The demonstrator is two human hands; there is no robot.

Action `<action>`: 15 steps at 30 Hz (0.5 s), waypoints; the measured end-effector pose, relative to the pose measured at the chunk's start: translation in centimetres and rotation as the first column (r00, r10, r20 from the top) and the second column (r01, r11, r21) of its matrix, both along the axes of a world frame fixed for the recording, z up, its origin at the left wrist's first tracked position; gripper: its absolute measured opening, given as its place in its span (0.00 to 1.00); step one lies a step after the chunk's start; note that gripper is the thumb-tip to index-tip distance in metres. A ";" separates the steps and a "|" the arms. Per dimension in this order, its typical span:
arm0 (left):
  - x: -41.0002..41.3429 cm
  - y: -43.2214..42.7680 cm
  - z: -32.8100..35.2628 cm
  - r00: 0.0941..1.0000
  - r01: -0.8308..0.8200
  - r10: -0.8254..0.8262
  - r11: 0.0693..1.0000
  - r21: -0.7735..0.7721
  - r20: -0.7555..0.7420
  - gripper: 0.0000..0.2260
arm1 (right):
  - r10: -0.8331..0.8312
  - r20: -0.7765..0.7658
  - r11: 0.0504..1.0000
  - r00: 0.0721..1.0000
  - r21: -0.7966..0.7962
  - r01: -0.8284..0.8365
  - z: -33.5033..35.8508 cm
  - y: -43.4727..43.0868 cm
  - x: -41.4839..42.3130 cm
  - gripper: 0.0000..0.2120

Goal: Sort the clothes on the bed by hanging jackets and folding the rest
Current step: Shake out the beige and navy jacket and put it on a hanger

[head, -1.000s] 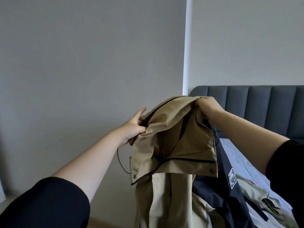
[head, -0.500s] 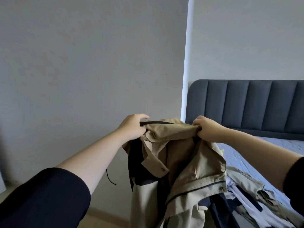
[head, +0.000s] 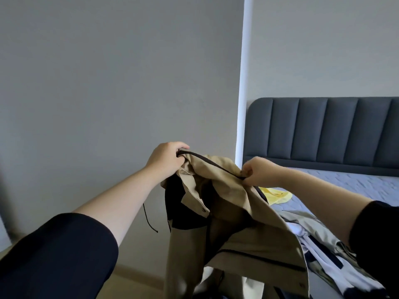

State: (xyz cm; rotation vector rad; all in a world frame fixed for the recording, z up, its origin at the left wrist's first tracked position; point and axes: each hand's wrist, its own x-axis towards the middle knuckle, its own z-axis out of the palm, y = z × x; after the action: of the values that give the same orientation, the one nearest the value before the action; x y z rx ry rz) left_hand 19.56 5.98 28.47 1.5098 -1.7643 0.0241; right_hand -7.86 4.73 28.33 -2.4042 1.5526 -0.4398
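A tan jacket with dark trim and dark lining hangs in the air in front of me, held up by both hands at its top edge. My left hand grips the left end of the dark-trimmed collar edge. My right hand pinches the same edge further right. A thin dark drawstring dangles from the jacket's left side. The jacket's lower part runs out of the frame at the bottom.
The bed with a blue-grey quilted cover and a dark padded headboard lies at the right. On it are a yellow garment and a heap of grey-green, white and navy clothes. A grey wall stands close ahead.
Both hands have lowered the jacket from chest height and shifted along its top edge. The view has tilted, showing more of the bed and the yellow garment.
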 end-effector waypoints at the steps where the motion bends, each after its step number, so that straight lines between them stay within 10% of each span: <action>1: 0.2 0.2 0.3 0.998 -0.024 0.024 1.000 -0.008 0.059 0.15 | -0.051 -0.002 0.994 0.999 -0.101 0.051 0.4 -0.2 0.6 0.05; 8: 4.9 2.3 7.0 0.910 -0.302 0.352 0.925 -0.230 0.221 0.10 | -0.136 0.050 0.747 0.989 -0.651 0.136 6.3 -1.5 7.7 0.04; 15: 12.2 7.4 11.2 0.754 -0.537 0.640 0.729 -0.423 0.145 0.05 | -0.033 0.208 0.794 0.978 -0.589 0.152 11.0 -1.1 16.5 0.06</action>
State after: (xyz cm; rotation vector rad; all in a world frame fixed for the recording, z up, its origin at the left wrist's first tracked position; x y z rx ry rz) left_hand 31.73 13.37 39.67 1.7889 -1.2924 0.8896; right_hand 8.65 3.63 39.35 -2.6096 1.6249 -1.3271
